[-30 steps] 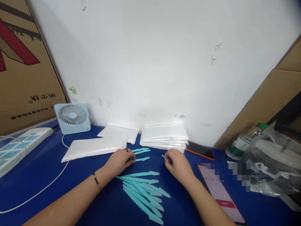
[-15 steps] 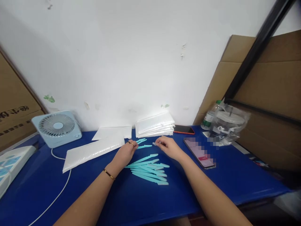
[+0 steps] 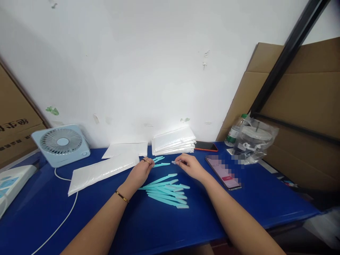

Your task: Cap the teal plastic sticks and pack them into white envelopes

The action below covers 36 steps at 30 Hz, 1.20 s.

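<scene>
Head view: as a moment ago, our left hand pinches a turquoise razor, our right hand a clear piece, still apart, between the fanned razors and the back edge of the desk.

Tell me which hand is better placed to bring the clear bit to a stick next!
Probably the right hand: it pinches the small clear piece, while the left hand seems to hold a teal stick, whose free end points toward that piece.
</scene>
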### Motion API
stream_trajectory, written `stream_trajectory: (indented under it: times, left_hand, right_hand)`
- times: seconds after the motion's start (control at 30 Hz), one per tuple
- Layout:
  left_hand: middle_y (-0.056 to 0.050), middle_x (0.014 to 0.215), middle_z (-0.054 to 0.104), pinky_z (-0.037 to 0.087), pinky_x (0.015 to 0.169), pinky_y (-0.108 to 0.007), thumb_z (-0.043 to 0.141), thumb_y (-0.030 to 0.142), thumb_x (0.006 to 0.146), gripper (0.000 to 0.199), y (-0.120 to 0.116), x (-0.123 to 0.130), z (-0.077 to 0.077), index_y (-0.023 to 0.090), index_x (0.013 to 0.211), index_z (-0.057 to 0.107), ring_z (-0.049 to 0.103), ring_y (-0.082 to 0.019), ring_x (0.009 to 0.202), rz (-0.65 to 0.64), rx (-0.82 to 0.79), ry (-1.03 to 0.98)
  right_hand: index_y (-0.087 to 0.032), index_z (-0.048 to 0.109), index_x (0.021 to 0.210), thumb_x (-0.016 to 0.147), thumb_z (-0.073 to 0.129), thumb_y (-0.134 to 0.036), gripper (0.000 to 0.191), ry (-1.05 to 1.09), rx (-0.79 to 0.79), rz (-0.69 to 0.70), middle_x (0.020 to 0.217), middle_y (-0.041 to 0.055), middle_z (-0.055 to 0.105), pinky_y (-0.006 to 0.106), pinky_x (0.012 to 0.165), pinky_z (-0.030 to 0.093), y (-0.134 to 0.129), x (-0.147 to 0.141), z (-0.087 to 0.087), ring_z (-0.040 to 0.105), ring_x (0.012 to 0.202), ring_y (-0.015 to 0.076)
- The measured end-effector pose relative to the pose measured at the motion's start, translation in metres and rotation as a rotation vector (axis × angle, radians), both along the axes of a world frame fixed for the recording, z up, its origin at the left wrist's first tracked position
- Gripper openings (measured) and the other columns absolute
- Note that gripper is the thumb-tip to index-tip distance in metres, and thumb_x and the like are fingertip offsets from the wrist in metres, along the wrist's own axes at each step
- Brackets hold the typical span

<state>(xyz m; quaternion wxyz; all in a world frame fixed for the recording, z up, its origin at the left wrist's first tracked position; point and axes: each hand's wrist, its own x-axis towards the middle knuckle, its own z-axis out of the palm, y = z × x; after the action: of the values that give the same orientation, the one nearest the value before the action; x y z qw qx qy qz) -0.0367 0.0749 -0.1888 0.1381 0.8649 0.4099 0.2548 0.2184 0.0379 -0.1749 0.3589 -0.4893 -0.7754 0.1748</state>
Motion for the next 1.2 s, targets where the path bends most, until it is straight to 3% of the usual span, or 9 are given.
stream_trajectory:
  times: [0.37, 0.47, 0.57, 0.63, 0.7, 0.83, 0.97, 1.13, 1.2]
  left_hand:
    - [-0.004, 0.084, 0.056, 0.043, 0.074, -0.029, 0.029, 0.029, 0.092, 0.027, -0.016, 0.010, 0.007, 0.020, 0.085, 0.053, 0.055, -0.016, 0.077, -0.032, -0.002, 0.042]
    - [-0.003, 0.084, 0.059, 0.043, 0.073, -0.027, 0.034, 0.030, 0.090, 0.026, -0.020, 0.011, 0.009, 0.021, 0.082, 0.057, 0.056, -0.016, 0.078, -0.068, -0.039, 0.116]
    - [-0.003, 0.093, 0.063, 0.043, 0.076, -0.028, 0.043, 0.033, 0.086, 0.021, -0.014, 0.006, 0.007, 0.023, 0.089, 0.061, 0.058, -0.018, 0.087, -0.029, -0.041, 0.153]
    - [-0.005, 0.099, 0.062, 0.043, 0.078, -0.031, 0.045, 0.035, 0.085, 0.024, -0.005, -0.001, 0.003, 0.022, 0.097, 0.061, 0.057, -0.020, 0.091, 0.088, -0.004, 0.155]
    - [-0.006, 0.101, 0.062, 0.043, 0.079, -0.033, 0.047, 0.035, 0.083, 0.026, 0.005, -0.008, -0.003, 0.021, 0.099, 0.061, 0.057, -0.022, 0.091, 0.179, 0.025, 0.172]
    - [-0.005, 0.095, 0.063, 0.043, 0.073, -0.032, 0.051, 0.034, 0.081, 0.020, 0.015, -0.014, -0.009, 0.022, 0.090, 0.063, 0.058, -0.022, 0.086, 0.207, 0.012, 0.189]
    - [-0.004, 0.079, 0.063, 0.040, 0.066, -0.029, 0.051, 0.031, 0.081, 0.014, 0.012, -0.009, -0.007, 0.021, 0.078, 0.061, 0.058, -0.019, 0.074, 0.215, -0.004, 0.229]
    - [-0.006, 0.071, 0.060, 0.039, 0.064, -0.030, 0.040, 0.029, 0.086, 0.023, 0.006, -0.004, -0.001, 0.018, 0.074, 0.056, 0.058, -0.020, 0.066, 0.237, 0.070, 0.366]
    - [-0.006, 0.071, 0.060, 0.039, 0.064, -0.030, 0.036, 0.030, 0.088, 0.025, 0.004, -0.003, 0.001, 0.018, 0.075, 0.054, 0.057, -0.020, 0.066, 0.225, 0.064, 0.318]
  right_hand:
    - [-0.019, 0.066, 0.088, 0.084, 0.051, -0.022, 0.016, -0.016, -0.028, 0.118, 0.081, 0.0025, 0.059, 0.022, 0.058, 0.039, -0.009, -0.020, -0.002, 0.051, 0.063, 0.0100]
    - [-0.020, 0.068, 0.088, 0.082, 0.054, -0.026, 0.016, -0.033, -0.088, 0.152, 0.082, 0.0030, 0.061, 0.022, 0.058, 0.040, -0.009, -0.011, -0.001, 0.053, 0.064, 0.0107]
    - [-0.019, 0.068, 0.086, 0.081, 0.055, -0.029, 0.018, -0.022, -0.049, -0.006, 0.082, 0.0036, 0.064, 0.024, 0.063, 0.042, -0.001, 0.019, 0.000, 0.056, 0.068, 0.0125]
    - [-0.018, 0.068, 0.082, 0.080, 0.053, -0.027, 0.018, -0.053, 0.006, -0.238, 0.080, 0.0040, 0.064, 0.025, 0.063, 0.041, 0.005, 0.042, -0.002, 0.055, 0.067, 0.0137]
    - [-0.018, 0.067, 0.077, 0.076, 0.056, -0.026, 0.014, -0.126, -0.037, -0.342, 0.076, 0.0037, 0.064, 0.025, 0.060, 0.041, 0.010, 0.059, -0.005, 0.055, 0.065, 0.0147]
    - [-0.020, 0.066, 0.070, 0.067, 0.066, -0.028, 0.009, -0.232, -0.118, -0.339, 0.071, 0.0033, 0.064, 0.025, 0.055, 0.038, 0.009, 0.065, -0.013, 0.056, 0.064, 0.0160]
    - [-0.019, 0.065, 0.063, 0.063, 0.070, -0.024, 0.006, -0.262, -0.196, -0.318, 0.065, 0.0036, 0.063, 0.024, 0.050, 0.035, 0.005, 0.059, -0.018, 0.055, 0.057, 0.0148]
    - [-0.019, 0.061, 0.066, 0.067, 0.065, -0.021, 0.005, -0.189, -0.248, -0.247, 0.065, 0.0018, 0.061, 0.023, 0.051, 0.037, 0.005, 0.054, -0.020, 0.054, 0.058, 0.0134]
    - [-0.018, 0.061, 0.072, 0.068, 0.065, -0.022, 0.007, -0.066, -0.253, -0.216, 0.065, -0.0001, 0.060, 0.023, 0.052, 0.039, 0.006, 0.048, -0.018, 0.054, 0.057, 0.0121]
